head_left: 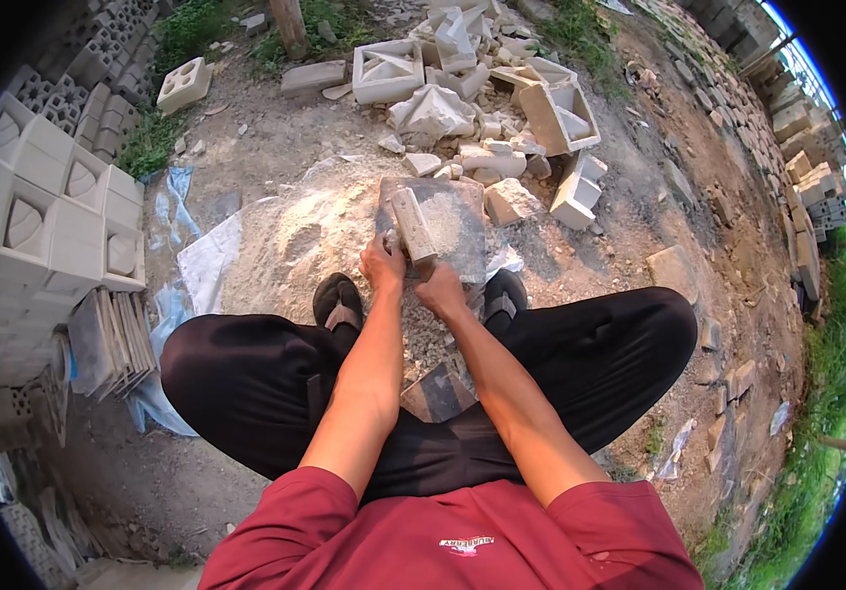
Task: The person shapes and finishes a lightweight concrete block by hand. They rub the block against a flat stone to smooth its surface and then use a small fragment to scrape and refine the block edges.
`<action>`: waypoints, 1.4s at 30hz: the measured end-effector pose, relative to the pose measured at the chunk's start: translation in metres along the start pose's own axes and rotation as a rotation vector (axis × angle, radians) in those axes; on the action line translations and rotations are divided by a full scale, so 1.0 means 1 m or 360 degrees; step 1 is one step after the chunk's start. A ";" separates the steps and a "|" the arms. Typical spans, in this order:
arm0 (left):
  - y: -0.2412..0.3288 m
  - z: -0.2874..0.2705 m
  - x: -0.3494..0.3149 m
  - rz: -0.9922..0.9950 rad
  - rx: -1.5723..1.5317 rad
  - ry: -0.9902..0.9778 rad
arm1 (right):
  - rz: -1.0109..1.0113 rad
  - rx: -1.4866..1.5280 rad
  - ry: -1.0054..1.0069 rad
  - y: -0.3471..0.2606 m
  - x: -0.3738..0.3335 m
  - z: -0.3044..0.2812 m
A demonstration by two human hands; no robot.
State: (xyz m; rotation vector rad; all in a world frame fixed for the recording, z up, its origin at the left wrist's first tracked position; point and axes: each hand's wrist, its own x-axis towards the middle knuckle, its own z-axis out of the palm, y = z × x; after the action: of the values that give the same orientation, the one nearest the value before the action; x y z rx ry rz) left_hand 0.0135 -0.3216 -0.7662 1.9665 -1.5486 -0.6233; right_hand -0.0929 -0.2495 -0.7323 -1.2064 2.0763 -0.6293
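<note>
A long, dust-covered pale tool (411, 224) with a blocky body and a dark lower end lies tilted over a dark square slab (462, 218). My right hand (441, 291) is closed at its lower end; the grip itself is mostly hidden by the fingers. Close beside the tool's left edge, my left hand (382, 262) is closed, with a small grey-white chunk (392, 241) showing at its fingertips. Pale crumbs and powder (458, 222) cover part of the slab. Both hands are between my feet, near the slab's front edge.
Broken pale blocks (433, 113) are heaped beyond the slab. Stacked decorative blocks (69, 202) and leaning thin boards (113, 344) stand at the left. A pale powder mound (295, 231) and a white sheet (211, 261) lie left of the slab. A dark plate (438, 393) is between my legs.
</note>
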 end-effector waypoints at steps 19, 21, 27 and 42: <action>-0.006 -0.004 0.004 -0.0056 -0.0019 -0.0106 | 0.0049 0.0006 -0.0231 -0.021 0.021 -0.020; -0.002 -0.004 0.005 -0.0066 -0.0018 -0.0119 | 0.0057 0.0055 -0.0168 -0.033 0.027 -0.031; 0.004 -0.003 -0.003 -0.0045 0.0040 -0.0028 | -0.0112 0.0379 0.0286 -0.049 0.027 -0.039; 0.001 -0.002 0.001 -0.0033 0.0045 -0.0074 | -0.0002 0.0343 0.0211 -0.039 0.043 -0.024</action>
State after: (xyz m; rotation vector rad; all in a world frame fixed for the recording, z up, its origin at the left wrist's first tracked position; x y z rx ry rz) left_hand 0.0148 -0.3221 -0.7640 2.0045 -1.5745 -0.6633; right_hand -0.1043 -0.3037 -0.7027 -1.0676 2.0533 -0.9306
